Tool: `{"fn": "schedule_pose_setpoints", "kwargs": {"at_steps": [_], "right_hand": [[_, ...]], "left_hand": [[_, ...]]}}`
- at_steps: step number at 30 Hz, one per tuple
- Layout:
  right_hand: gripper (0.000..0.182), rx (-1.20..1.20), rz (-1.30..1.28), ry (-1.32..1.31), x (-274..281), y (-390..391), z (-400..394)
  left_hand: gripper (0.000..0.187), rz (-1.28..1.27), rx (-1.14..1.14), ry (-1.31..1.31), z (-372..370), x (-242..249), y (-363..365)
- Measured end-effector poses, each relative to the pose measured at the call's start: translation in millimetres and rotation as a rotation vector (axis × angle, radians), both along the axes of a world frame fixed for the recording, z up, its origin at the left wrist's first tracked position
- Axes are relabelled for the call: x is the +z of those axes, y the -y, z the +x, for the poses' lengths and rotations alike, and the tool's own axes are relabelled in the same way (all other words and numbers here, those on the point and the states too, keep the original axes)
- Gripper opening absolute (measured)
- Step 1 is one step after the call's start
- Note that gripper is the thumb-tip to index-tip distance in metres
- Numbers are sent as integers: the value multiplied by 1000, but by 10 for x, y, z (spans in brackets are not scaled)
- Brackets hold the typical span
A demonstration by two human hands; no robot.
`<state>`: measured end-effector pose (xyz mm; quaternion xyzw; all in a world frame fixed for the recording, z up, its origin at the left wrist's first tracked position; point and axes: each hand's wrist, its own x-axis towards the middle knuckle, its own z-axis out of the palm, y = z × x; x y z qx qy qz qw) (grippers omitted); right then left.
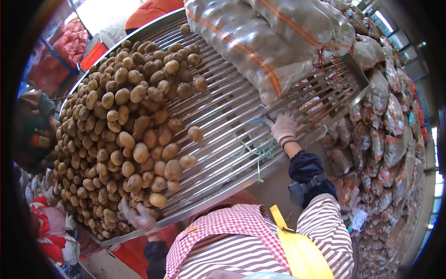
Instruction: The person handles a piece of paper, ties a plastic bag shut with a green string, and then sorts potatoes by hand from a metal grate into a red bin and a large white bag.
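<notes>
A large heap of potatoes (pixel 123 95) covers the left part of a slatted metal table (pixel 223 121). At the heap's near edge is my gloved left hand (pixel 139 218), slightly blurred, its fingers apart beside the potatoes and nothing visibly held. My gloved right hand (pixel 284 126) lies on the table's slats toward the right, just below the lower end of a filled clear sack (pixel 246 46) with an orange stripe. Its palm faces down, with thumb and fingers spread. Green string (pixel 265 151) is tied on the slats to the left of this hand.
Many filled sacks (pixel 390 144) are piled along the right. A co-worker in red (pixel 49 223) stands at the lower left, and another person in dark clothing (pixel 35 132) is at the left edge. Red netting (pixel 69 42) lies at the upper left.
</notes>
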<state>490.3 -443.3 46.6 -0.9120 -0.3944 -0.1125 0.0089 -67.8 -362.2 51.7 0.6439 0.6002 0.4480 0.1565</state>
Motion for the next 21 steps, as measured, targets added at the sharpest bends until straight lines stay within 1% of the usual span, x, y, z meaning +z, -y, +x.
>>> {"fn": "schedule_pose_setpoints", "kwargs": {"at_steps": [1,2,3,4,5,7,8,10,11,13,14,15,16,17,18,19,20,21], "right_hand": [[50,107,-29,-77,-55,18,90],[50,117,-17,-85,-88,40,122],[46,104,-39,-279,-74,25,100],[43,93,-61,-464,-41,16,98],[39,104,19,-429,-93,36,94],[36,22,-48,-474,-106,49,141],[36,32,-43,-476,-38,50,174],[35,8,-95,-640,98,54,235],[35,18,-95,-650,121,76,249],[33,231,-26,-687,135,194,334],[26,319,144,-727,134,288,351],[22,388,290,-811,173,380,410],[19,264,341,-915,395,472,407],[14,326,389,-855,533,588,507],[15,221,479,-1015,563,720,711],[17,107,586,-1162,602,844,910],[15,139,580,-1003,999,906,1005],[17,138,751,-1002,1113,1036,1298]], "left_hand": [[51,21,-114,77,380,52,-44],[51,-37,-210,58,712,155,-72],[50,-93,-304,43,1013,247,-99],[51,-170,-411,145,1294,285,-121],[53,-246,-521,249,1558,293,-149],[52,-292,-644,138,1985,287,-201],[57,-154,-749,-46,2173,376,-212],[59,-132,-859,-164,2507,311,-197],[60,-137,-889,-227,2641,267,-156],[61,-147,-1000,-306,2877,183,-83],[63,-127,-1054,-354,2978,149,-64],[63,-76,-1099,-358,3050,-7,-70],[63,-78,-1088,-399,3113,-91,-94],[63,-79,-1075,-436,3159,-171,-139],[64,-120,-1044,-496,3191,-313,-226],[62,-101,-980,-574,3186,-382,-335],[61,-99,-1026,-574,3112,-411,-487],[60,-87,-1078,-563,3050,-441,-644]]}}
